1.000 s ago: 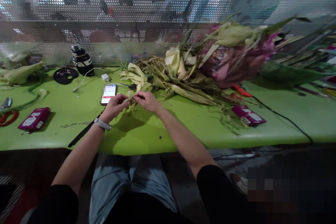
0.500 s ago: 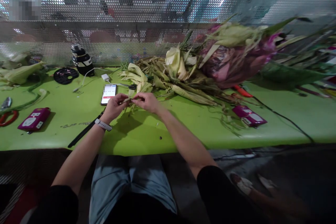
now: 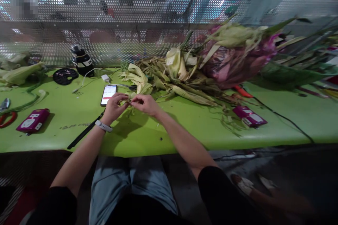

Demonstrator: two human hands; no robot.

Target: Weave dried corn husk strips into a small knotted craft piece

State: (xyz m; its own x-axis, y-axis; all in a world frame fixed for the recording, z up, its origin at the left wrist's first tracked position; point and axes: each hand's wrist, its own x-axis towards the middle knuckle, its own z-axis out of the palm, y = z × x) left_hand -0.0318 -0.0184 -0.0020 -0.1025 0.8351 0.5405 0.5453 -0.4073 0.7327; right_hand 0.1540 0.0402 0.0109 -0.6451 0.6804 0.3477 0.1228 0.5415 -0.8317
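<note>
green bench (image 3: 185, 130) runs along a perforated metal screen (image 3: 132, 7). your left hand (image 3: 114, 104) and right hand (image 3: 145, 103) meet just above the bench, left of centre, between front and back edge. both pinch a small pale husk piece (image 3: 130, 97), thumb and fingertips pressed together on it, one hand per end. can't tell how the piece is folded, too small. phone (image 3: 108, 94) lies screen-up just beyond your left hand. husk pile (image 3: 171, 77) sits right behind the hands toward the back edge and spreads right to a pink bag (image 3: 232, 63). magenta device (image 3: 33, 120) lies near the front-left edge, second magenta device (image 3: 249, 116) near the front edge on your right. white watch band (image 3: 103, 126) on your left wrist.
</note>
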